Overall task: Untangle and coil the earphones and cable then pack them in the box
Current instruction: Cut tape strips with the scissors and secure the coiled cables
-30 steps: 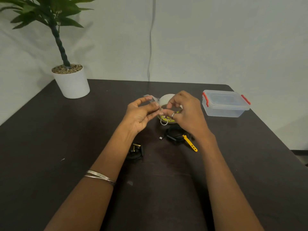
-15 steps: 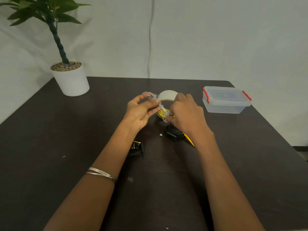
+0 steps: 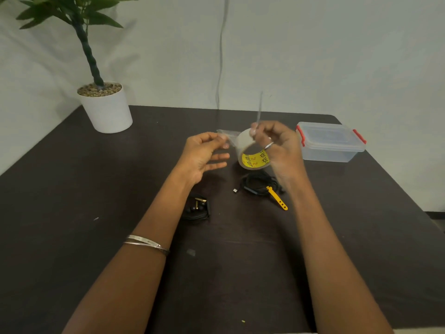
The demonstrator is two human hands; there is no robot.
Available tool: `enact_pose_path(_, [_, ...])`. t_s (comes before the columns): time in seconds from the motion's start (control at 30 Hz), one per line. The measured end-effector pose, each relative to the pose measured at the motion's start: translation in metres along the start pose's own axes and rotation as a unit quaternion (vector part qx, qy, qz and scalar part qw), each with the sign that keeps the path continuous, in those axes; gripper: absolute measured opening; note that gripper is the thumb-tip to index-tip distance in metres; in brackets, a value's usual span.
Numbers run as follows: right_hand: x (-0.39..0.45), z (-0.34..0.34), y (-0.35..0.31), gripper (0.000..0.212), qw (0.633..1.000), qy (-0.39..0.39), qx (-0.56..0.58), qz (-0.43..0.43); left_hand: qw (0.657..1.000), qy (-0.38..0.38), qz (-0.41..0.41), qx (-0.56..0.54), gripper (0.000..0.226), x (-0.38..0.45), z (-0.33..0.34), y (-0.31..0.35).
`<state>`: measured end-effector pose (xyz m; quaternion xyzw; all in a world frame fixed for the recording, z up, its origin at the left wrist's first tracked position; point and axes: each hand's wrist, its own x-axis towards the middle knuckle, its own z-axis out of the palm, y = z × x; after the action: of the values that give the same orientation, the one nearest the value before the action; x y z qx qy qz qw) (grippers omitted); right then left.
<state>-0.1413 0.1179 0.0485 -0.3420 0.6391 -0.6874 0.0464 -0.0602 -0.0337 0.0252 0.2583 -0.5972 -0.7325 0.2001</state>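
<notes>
Since half a second ago the right hand (image 3: 277,145) has lifted off the roll, its curled fingers (image 3: 255,131) pinching a thin clear strip (image 3: 259,109) that rises toward twelve o'clock, blurred. Left hand (image 3: 204,155) pinches the loose clear tape end (image 3: 227,136), lower fingers spread. Between them sits the white tape roll with yellow core (image 3: 252,150). At six o'clock of it lies the coiled black cable with yellow tie (image 3: 261,186); the coiled black earphones (image 3: 198,208) at seven; the clear lidded box with red clips (image 3: 331,142) at three, on the dark worktop (image 3: 72,213).
</notes>
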Motion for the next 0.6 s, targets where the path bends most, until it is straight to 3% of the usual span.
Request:
enact_pose_path(0.13, [-0.002,0.008,0.019,0.008,0.980,-0.001,-0.186,-0.076,0.999,0.019,0.005,0.025,0.008,0.003,-0.006,-0.002])
enact_pose_path(0.47, [0.000,0.021,0.028,0.009,0.970,0.015,-0.214,-0.111,0.997,0.046,-0.041,-0.039,0.014,0.000,-0.010,0.001])
enact_pose_path(0.6, [0.001,0.016,0.029,0.005,0.980,0.050,-0.176,-0.081,0.997,0.028,-0.039,-0.063,0.013,0.001,-0.005,-0.001])
